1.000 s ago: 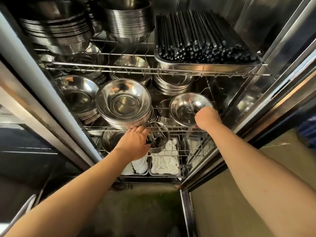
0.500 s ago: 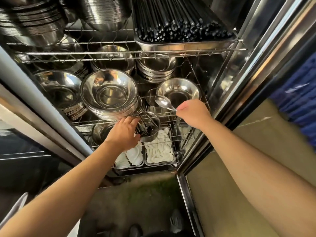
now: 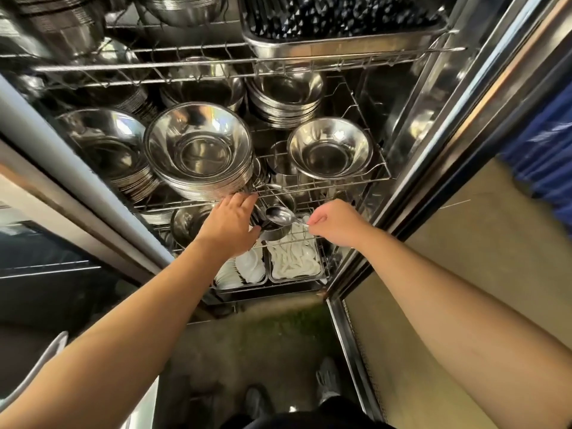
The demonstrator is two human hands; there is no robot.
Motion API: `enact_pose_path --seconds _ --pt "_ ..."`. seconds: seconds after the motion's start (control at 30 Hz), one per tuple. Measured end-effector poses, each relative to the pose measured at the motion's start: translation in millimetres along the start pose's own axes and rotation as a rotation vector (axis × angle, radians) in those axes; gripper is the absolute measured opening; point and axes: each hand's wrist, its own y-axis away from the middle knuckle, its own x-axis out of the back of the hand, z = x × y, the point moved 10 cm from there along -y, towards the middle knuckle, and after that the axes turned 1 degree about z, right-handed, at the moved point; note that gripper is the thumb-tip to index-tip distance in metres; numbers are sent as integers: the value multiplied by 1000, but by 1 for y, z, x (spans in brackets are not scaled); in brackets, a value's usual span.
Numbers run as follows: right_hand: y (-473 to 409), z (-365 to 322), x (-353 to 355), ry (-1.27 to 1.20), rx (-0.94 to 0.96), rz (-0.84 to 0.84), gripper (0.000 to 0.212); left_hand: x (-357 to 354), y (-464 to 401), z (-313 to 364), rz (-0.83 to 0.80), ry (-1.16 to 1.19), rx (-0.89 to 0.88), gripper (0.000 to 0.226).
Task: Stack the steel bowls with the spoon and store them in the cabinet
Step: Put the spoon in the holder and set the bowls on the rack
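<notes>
A tall stack of steel bowls (image 3: 198, 150) fills the middle wire shelf (image 3: 374, 178) of the open cabinet. To its right on the same shelf stands a small steel bowl (image 3: 329, 147). My right hand (image 3: 337, 222) pinches the handle of a steel spoon (image 3: 280, 215), whose bowl end hovers over a small steel cup (image 3: 274, 232) on the shelf below. My left hand (image 3: 230, 226) reaches to that cup, fingers curled at its left side and touching the front edge of the middle shelf; whether it grips the cup is hidden.
More bowl stacks stand at the left (image 3: 108, 147) and at the back (image 3: 286, 94). A steel tray of black chopsticks (image 3: 340, 41) sits on the top shelf. White plastic spoons lie in trays (image 3: 294, 261) at the bottom. The steel door frame (image 3: 448, 125) rises at right.
My right hand has taken the spoon out of the small bowl on the middle shelf and brought it down and left over the steel cup. My left hand stayed by the cup.
</notes>
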Motion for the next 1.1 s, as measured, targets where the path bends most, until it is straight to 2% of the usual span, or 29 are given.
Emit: enact_pose_path --seconds 0.3,0.43,0.57,0.67,0.7,0.77,0.87,1.0,1.1 --pt "-56 34 -51 -64 -239 6 19 -5 5 6 90 -58 -7 81" --pt "-80 45 -67 -116 -339 23 14 -11 10 8 124 -125 -13 89" --pt "-97 51 -85 -123 -428 6 23 -16 11 7 127 -147 -5 90" --pt "-107 55 -96 -154 -511 8 10 -15 10 7 136 -123 1 89" --pt "-110 56 -104 -175 -543 -19 15 -15 11 6 140 -121 3 89" --pt "-116 57 -118 -195 -579 -98 40 -13 11 6 151 -111 1 87" --pt "-122 59 -121 -244 -614 -65 25 -11 10 6 177 -84 4 79" --pt "-131 60 -128 -271 -596 -116 41 -12 8 5 171 -85 8 81" --pt "-136 61 -130 -341 -619 -94 24 -11 8 5 163 -82 -1 83"
